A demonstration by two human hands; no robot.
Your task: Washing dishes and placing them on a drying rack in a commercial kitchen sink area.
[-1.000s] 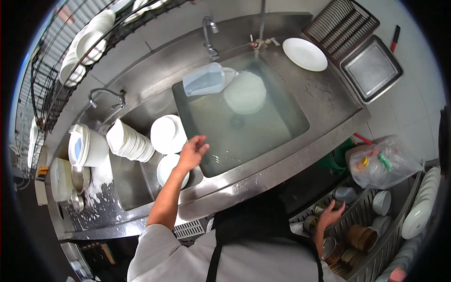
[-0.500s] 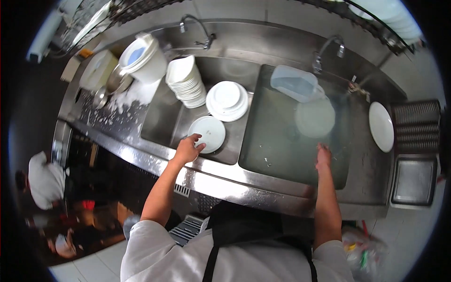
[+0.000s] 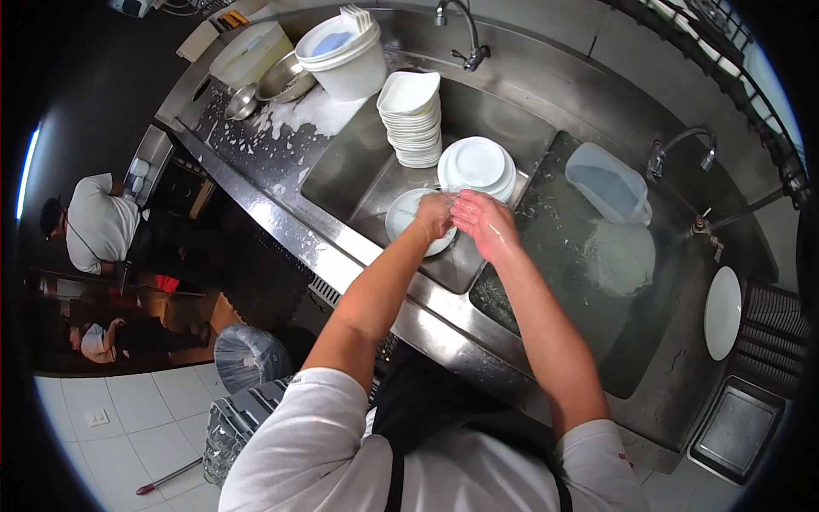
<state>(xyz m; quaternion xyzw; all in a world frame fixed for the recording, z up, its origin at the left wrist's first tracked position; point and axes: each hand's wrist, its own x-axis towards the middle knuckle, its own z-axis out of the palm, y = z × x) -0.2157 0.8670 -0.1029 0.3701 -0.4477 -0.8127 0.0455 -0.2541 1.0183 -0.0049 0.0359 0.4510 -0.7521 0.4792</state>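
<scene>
Over the left sink basin, my hands are close together. My left hand (image 3: 433, 215) is above the single white plate (image 3: 406, 213); its fingers are smeared by motion, so its grip is unclear. Beside it, my wet right hand (image 3: 488, 225) has its palm showing and its fingers stretched toward the left hand, with nothing visible in it. Just beyond the hands is a stack of round white plates (image 3: 479, 164). Farther back stands a tall stack of squarish white dishes (image 3: 411, 118).
The right basin holds cloudy, rippled water (image 3: 546, 247), with a clear plastic container (image 3: 607, 183) and a submerged pale round dish (image 3: 621, 258). A white oval plate (image 3: 723, 313) leans at the right. White buckets (image 3: 345, 64) and metal bowls (image 3: 286, 81) occupy the foamy left counter. Two people are at far left.
My right hand has moved left from over the water basin to beside my left hand. The water now ripples. The view has turned, showing more floor at left.
</scene>
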